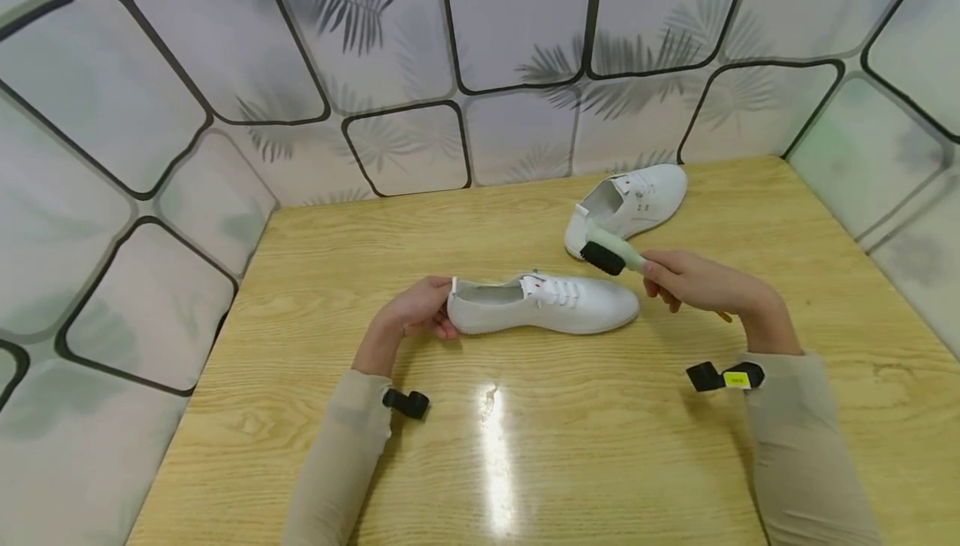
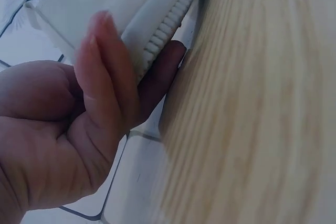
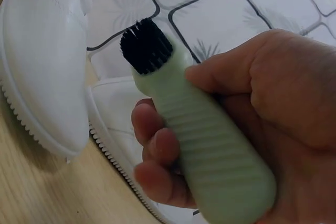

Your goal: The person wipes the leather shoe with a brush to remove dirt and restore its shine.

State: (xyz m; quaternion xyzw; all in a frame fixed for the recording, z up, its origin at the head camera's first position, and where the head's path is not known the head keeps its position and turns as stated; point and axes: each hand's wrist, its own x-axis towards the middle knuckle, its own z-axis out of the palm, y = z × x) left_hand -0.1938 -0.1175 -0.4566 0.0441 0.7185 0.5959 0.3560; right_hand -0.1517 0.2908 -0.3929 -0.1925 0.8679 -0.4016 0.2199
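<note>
Wrapping its fingers (image 3: 155,182) round the brush (image 3: 210,140), the right hand (image 1: 693,281) holds it off the near shoe (image 1: 543,313); the left hand (image 1: 418,307) grips that shoe's heel (image 1: 465,313), at mid tabletop (image 1: 600,438). Brushing seems the step; next, bristles (image 1: 602,259) must meet the toe (image 1: 621,308).

No actual lettering I can make out, tbh. There's a yellow label (image 1: 737,380) on the black wrist camera (image 1: 703,377) just behind the right hand (image 1: 688,279)'s grip, print too tiny to read. Small red marks on the white shoe (image 1: 588,317)'s tongue, past the left hand (image 1: 418,306)'s hold, also illegible.
</note>
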